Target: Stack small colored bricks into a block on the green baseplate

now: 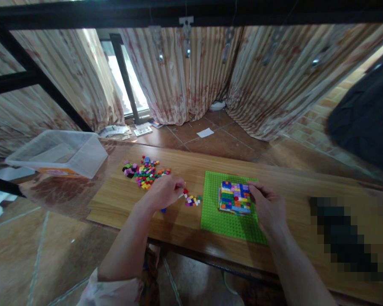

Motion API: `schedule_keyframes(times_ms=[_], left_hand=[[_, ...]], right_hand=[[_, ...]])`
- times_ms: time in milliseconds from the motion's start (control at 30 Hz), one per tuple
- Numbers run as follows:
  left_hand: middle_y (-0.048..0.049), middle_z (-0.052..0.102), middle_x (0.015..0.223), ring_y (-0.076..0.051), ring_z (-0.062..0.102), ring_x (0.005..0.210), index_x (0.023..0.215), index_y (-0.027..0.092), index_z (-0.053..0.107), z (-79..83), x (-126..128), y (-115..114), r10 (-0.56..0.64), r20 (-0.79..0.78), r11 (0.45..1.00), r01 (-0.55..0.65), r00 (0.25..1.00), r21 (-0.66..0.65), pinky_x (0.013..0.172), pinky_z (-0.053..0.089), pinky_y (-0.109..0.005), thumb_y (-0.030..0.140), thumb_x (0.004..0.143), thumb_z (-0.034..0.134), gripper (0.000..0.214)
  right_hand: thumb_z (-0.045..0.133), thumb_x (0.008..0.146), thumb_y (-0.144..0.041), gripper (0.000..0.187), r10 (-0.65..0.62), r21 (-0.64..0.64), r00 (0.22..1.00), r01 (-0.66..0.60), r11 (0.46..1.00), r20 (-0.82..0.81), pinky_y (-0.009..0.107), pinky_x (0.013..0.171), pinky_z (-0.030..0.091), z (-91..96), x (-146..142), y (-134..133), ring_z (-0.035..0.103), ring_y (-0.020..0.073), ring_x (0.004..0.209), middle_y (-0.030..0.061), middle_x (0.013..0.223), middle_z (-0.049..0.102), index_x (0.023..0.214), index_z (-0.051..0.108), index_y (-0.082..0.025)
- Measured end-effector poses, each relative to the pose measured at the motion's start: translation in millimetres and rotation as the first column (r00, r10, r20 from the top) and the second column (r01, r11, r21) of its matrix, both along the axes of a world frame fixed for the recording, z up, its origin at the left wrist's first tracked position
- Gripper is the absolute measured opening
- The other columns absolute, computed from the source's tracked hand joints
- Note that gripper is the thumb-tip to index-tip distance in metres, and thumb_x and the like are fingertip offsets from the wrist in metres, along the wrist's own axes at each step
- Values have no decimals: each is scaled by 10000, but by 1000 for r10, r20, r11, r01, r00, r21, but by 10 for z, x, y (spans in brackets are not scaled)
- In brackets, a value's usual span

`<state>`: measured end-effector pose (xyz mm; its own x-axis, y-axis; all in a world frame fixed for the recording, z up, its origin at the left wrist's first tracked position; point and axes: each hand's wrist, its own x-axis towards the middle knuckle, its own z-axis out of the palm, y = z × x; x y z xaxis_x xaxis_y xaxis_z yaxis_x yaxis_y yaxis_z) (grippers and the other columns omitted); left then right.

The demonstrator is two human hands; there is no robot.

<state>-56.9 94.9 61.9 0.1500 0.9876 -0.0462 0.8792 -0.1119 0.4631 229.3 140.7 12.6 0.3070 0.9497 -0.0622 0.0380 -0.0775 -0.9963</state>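
A green studded baseplate (230, 223) lies on the wooden table (178, 225). On it stands a square block built of many coloured bricks (235, 197). My right hand (265, 206) rests against the block's right side, fingers curled on its edge. My left hand (164, 191) is closed in a pinch over a small cluster of loose bricks (192, 199) left of the plate, with a tiny brick at the fingertips. A bigger pile of loose coloured bricks (145, 171) lies further left at the back.
A clear plastic tub (59, 154) sits at the table's left end. A blurred dark object (344, 238) lies on the right. Behind are tiled floor, striped curtains, papers (116, 131) and a black metal frame overhead.
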Motion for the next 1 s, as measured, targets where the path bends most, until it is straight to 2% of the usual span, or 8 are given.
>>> schedule_keyframes(times_ms=[167, 233, 533, 667, 800, 1000], left_hand=[[-39, 702, 854, -187, 627, 851, 809, 216, 738, -29, 117, 0, -181, 1, 983, 181, 983, 20, 776, 447, -274, 129, 733, 584, 192], [-40, 693, 841, -195, 624, 881, 808, 224, 742, -48, 131, 0, -217, -23, 975, 218, 976, 29, 807, 450, -286, 111, 719, 585, 214], [-58, 679, 903, -218, 616, 910, 852, 230, 747, -68, 292, 15, -156, -168, 984, 168, 973, 61, 844, 462, -349, 149, 781, 562, 214], [-52, 688, 919, -226, 614, 943, 857, 229, 739, -68, 355, 29, -158, -161, 984, 169, 974, 55, 888, 453, -374, 150, 773, 578, 198], [-42, 682, 963, -216, 607, 961, 921, 243, 720, -95, 395, 31, -148, -134, 980, 164, 980, 116, 893, 449, -370, 150, 798, 559, 223], [-47, 676, 921, -209, 609, 938, 870, 211, 686, -91, 531, 7, -209, -161, 964, 231, 965, 129, 864, 455, -351, 173, 834, 530, 165]], right_hand=[[721, 625, -378, 282, 6, -26, 1000, -7, 1000, -8, 269, 639, 497, 0, 9, 4, 614, 147, 688, 32, 787, 717, 828, 745, -183], [722, 624, -378, 283, 5, -21, 1000, -6, 1000, -12, 270, 647, 496, 4, 6, 3, 614, 146, 690, 31, 785, 716, 826, 744, -181], [705, 648, -386, 276, 21, 9, 1000, -21, 1000, 20, 288, 679, 512, -11, 13, -5, 638, 162, 722, 38, 820, 731, 834, 747, -187], [694, 672, -393, 280, 27, 22, 997, -29, 999, 71, 305, 684, 520, -34, 27, -3, 650, 180, 737, 51, 833, 736, 844, 749, -179], [680, 688, -393, 276, 30, 38, 994, -34, 999, 101, 306, 690, 523, -33, 26, -3, 654, 183, 745, 55, 839, 741, 844, 749, -176], [680, 708, -399, 283, 47, 55, 993, -53, 997, 108, 299, 661, 529, -40, 30, -9, 661, 182, 721, 59, 830, 742, 858, 750, -170]])
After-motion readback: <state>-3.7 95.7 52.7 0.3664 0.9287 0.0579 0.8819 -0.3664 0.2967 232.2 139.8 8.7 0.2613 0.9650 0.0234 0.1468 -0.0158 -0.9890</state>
